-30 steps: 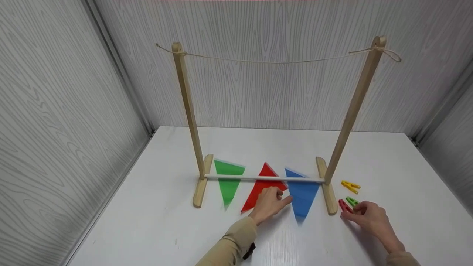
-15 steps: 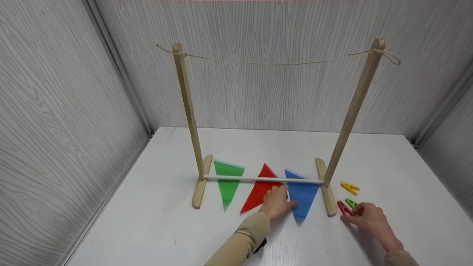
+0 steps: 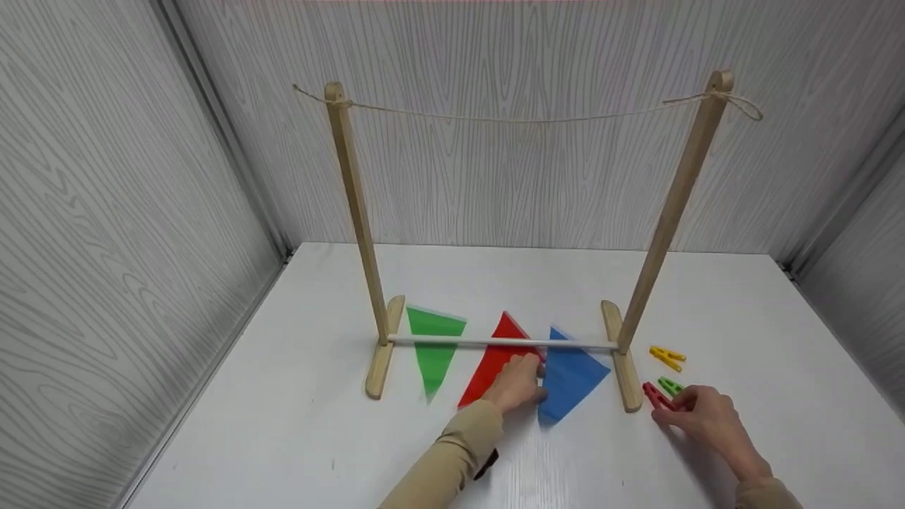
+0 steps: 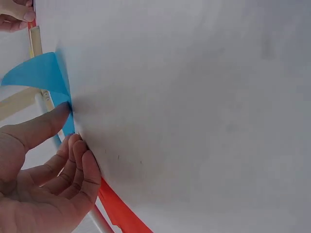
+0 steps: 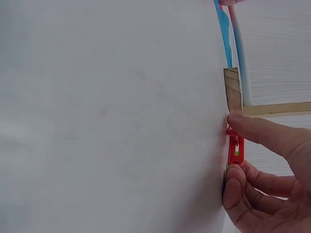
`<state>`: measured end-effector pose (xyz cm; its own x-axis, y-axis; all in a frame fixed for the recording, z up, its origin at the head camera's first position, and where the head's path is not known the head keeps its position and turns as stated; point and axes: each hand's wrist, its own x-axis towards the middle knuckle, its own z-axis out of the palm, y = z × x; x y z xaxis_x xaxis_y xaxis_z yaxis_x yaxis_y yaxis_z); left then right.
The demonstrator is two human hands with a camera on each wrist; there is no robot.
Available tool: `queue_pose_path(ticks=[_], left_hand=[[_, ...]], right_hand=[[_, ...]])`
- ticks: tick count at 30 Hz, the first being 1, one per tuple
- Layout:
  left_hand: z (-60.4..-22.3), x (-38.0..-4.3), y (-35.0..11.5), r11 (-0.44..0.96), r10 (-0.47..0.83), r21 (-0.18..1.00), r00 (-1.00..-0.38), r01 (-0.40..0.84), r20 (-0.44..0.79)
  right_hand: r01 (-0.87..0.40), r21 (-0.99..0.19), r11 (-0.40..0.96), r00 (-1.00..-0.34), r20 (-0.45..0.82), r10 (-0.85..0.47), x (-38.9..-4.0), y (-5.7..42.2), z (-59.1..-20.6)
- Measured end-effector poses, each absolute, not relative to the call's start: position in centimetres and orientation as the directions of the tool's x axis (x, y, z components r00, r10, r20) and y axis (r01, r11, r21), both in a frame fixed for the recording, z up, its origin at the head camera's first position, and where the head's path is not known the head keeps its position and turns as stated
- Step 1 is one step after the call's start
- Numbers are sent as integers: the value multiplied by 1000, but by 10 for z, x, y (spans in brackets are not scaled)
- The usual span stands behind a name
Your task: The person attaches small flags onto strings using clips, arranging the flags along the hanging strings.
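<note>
A blue pennant (image 3: 574,378) lies tilted under the white rod of a wooden stand. Beside its left edge, my left hand (image 3: 515,385) reaches over part of the red pennant (image 3: 488,375). In the left wrist view, the thumb touches the blue pennant (image 4: 38,73); a gap separates thumb and relaxed fingers. My right hand (image 3: 713,428) holds a red clothespin (image 3: 656,396) on the table, and the right wrist view has this clothespin (image 5: 236,151) between thumb and fingers. Partly behind that hand sits a green clothespin (image 3: 670,386).
Behind the green one lies a yellow clothespin (image 3: 667,358). A green pennant (image 3: 435,350) is at the left under the rod (image 3: 452,341). Two tall posts, left (image 3: 357,205) and right (image 3: 675,201), carry a slack string (image 3: 523,121). Walls stand at the back and sides.
My left hand moved right, then back left. The blue pennant has turned, its tip swinging left. My right hand has stayed nearly still at the red clothespin.
</note>
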<state>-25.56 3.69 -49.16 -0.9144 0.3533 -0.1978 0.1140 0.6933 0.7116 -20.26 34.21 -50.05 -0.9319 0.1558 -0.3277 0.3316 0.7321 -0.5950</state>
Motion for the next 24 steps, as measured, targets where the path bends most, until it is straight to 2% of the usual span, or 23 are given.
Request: queue_pose_path(ticks=[7,14,21,24], left_hand=[[-489,-258,32,714,356,689,-914,129,-197],[-491,-253,43,784,345,588,-927,199,-146],[-493,-249,51,845,445,402,-880,351,-167],[-493,-249,50,841,479,375,-859,390,-180]], right_hand=[[333,-600,728,-931,-334,150,-202,342,-500],[350,-598,721,-923,-350,157,-202,342,-498],[325,-591,738,-934,-324,152,-202,341,-501],[320,-590,742,-936,-320,149,-202,342,-501]])
